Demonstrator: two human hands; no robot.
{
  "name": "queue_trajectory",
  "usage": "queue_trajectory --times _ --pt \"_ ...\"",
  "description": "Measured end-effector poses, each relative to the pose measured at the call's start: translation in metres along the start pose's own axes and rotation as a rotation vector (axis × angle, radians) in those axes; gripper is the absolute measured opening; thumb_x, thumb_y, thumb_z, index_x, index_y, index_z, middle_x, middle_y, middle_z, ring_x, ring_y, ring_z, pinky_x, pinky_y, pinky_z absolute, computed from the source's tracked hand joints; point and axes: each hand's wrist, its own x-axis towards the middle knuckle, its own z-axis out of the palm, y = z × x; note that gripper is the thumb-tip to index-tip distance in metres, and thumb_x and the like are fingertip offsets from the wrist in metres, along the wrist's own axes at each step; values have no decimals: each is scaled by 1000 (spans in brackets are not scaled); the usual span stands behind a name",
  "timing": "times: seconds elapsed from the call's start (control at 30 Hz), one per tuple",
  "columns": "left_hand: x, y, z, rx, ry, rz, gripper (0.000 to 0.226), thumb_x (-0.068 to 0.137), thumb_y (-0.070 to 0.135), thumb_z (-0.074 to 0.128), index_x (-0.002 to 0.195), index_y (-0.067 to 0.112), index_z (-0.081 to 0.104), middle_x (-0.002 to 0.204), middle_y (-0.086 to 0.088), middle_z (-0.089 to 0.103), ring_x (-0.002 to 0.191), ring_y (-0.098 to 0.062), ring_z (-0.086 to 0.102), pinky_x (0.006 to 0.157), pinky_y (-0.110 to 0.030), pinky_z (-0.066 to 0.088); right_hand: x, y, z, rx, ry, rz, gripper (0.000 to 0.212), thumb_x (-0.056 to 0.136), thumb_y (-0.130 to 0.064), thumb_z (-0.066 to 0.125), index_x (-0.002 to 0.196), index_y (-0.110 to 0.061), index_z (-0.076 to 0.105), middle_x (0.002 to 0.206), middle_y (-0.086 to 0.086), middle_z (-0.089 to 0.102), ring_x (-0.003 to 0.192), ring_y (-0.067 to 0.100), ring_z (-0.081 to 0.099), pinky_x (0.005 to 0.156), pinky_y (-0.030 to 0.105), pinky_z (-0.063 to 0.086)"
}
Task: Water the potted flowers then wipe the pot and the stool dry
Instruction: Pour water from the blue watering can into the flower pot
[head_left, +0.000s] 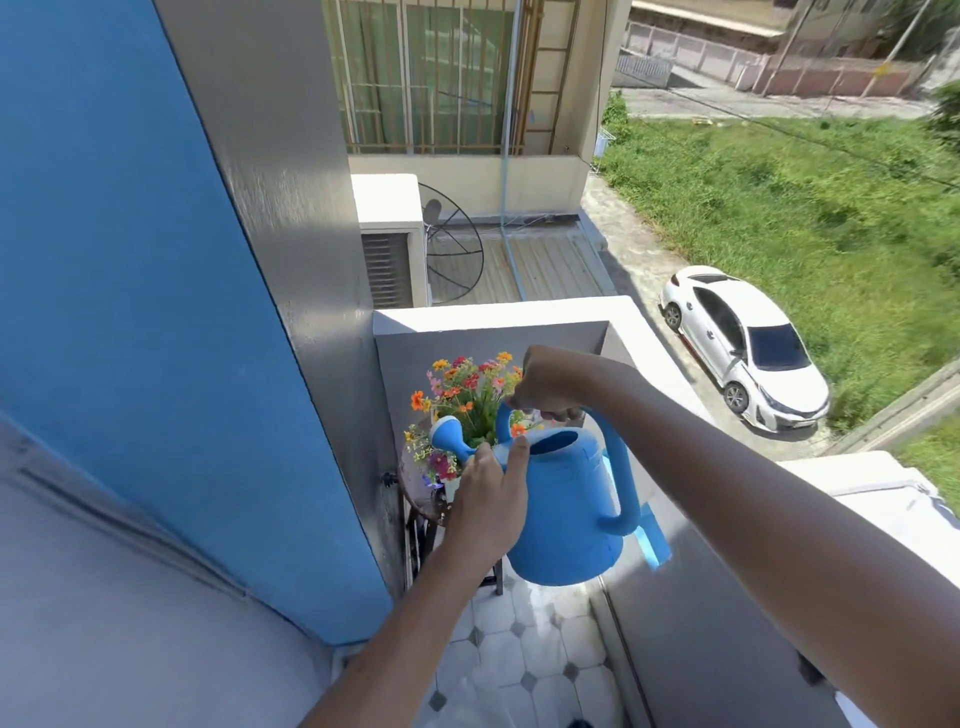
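A blue plastic watering can (563, 514) hangs in the air over the balcony corner, its spout with a white rose head (447, 434) pointing left into the flowers. My right hand (548, 387) grips the can's top handle. My left hand (488, 501) is pressed against the can's left side near the base of the spout. The potted flowers (465, 395), orange, red and pink, stand on a round dark stool (415, 480). The small white pot (451, 486) is mostly hidden behind my left hand and the blooms.
A blue wall (156, 312) runs along the left, and a low white balcony parapet (519, 314) closes off the back and right. The floor has white tiles (524, 654). A strip of blue tape (652, 540) sits on the parapet's inner face. A white car (743, 345) is parked below.
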Motion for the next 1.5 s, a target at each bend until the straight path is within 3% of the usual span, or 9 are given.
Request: queue_trajectory --times 0.2,0.47,0.6,0.7,0.83,1.0,1.2,1.4,1.5 --pt "-13 -3 2 -21 -36 6 74 95 63 19 146 11 32 142 -10 46 131 -26 44 105 -41 35 -10 1 7 -21 -21 14 31 97 -26 62 79 -1 59 60 11 59 42 19 50 42 22 40" --pt "-10 20 29 -136 -130 76 100 72 87 11 125 11 50 120 -13 58 112 -28 55 99 -51 44 -29 34 -9 -52 38 96 31 95 -20 59 73 2 62 54 12 60 37 20 51 41 22 39" --pt "-8 33 41 -102 -178 85 96 82 79 14 142 9 40 141 -13 48 128 -29 46 108 -48 37 -32 55 -14 -13 64 145 28 94 -17 57 82 6 66 60 17 64 39 23 53 44 24 43" --pt "-1 35 47 -72 -175 105 84 91 70 19 147 9 33 148 -12 41 135 -27 40 112 -45 32 -33 63 -16 17 117 163 26 94 -17 58 72 -2 53 56 13 60 38 22 52 44 24 43" --pt "5 35 47 -73 -166 124 83 84 76 18 127 12 48 121 -11 55 114 -27 54 97 -49 45 -31 67 -16 46 145 161 26 94 -19 59 74 -5 52 58 12 61 37 20 51 43 23 42" --pt "12 29 37 -73 -134 123 91 81 80 16 135 12 44 127 -10 55 116 -26 53 99 -48 45 -18 58 -14 73 134 135 25 95 -18 57 82 3 59 61 19 67 35 21 52 42 24 41" --pt "33 26 14 -38 -57 162 58 95 63 24 115 14 49 110 -3 54 101 -20 54 84 -37 43 2 41 -20 109 170 110 25 94 -18 56 88 6 61 60 17 64 37 22 51 39 22 39" --pt "53 33 14 -37 -66 180 66 93 66 23 112 10 51 107 -11 57 100 -27 56 78 -40 43 10 44 -35 96 184 118 27 93 -17 57 89 8 66 70 21 71 41 24 56 41 24 43" --pt "57 36 21 -42 -88 179 88 86 74 20 125 1 47 119 -20 57 112 -35 55 93 -49 45 13 54 -39 85 173 140 29 92 -17 56 86 9 67 68 21 72 42 25 58 42 23 44"
